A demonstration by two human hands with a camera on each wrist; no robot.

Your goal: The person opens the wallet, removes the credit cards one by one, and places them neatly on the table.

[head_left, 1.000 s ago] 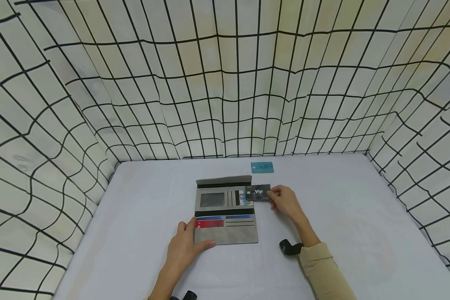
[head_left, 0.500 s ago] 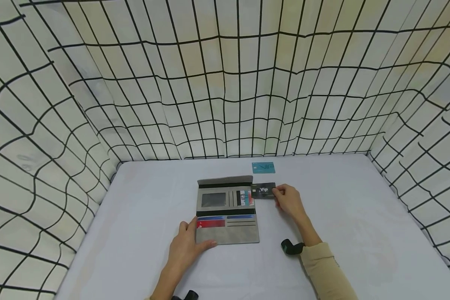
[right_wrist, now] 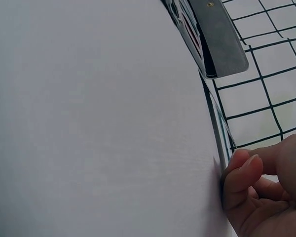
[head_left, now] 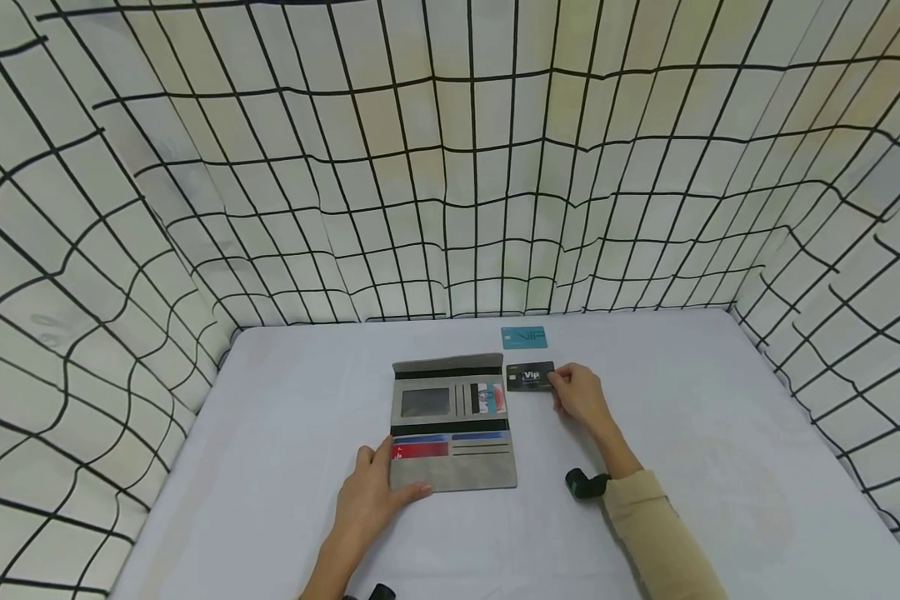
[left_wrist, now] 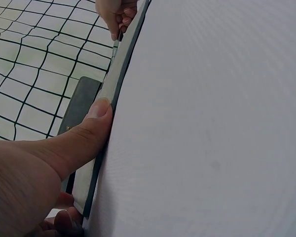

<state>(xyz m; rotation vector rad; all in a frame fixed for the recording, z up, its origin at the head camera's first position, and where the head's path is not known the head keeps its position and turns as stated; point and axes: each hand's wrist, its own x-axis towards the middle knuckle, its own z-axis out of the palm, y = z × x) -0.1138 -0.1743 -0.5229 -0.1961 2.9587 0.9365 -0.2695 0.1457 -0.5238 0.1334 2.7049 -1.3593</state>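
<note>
A grey wallet (head_left: 480,472) lies unfolded on the white table, with several cards in its slots. My left hand (head_left: 367,500) grips its near left corner, thumb on the front edge and fingers along the side. From the left wrist, the thumb (left_wrist: 81,140) presses on the wallet's edge (left_wrist: 119,69). Just off the wallet's upper right side is a black card (head_left: 528,377) marked "Vip". My right hand (head_left: 581,396) pinches this card's right end between thumb and fingers. In the right wrist view, the card shows only as a thin edge at the fingertips (right_wrist: 240,158).
A teal card (head_left: 524,337) lies flat near the table's back edge, beyond the black card. White walls with a black grid (head_left: 450,167) surround the white table (head_left: 270,417) at the back and sides. The wallet's top flap (right_wrist: 222,39) stands raised.
The black card has slid rightward out of the wallet's right slot and is now apart from it, in my right hand. My left hand has stayed on the wallet.
</note>
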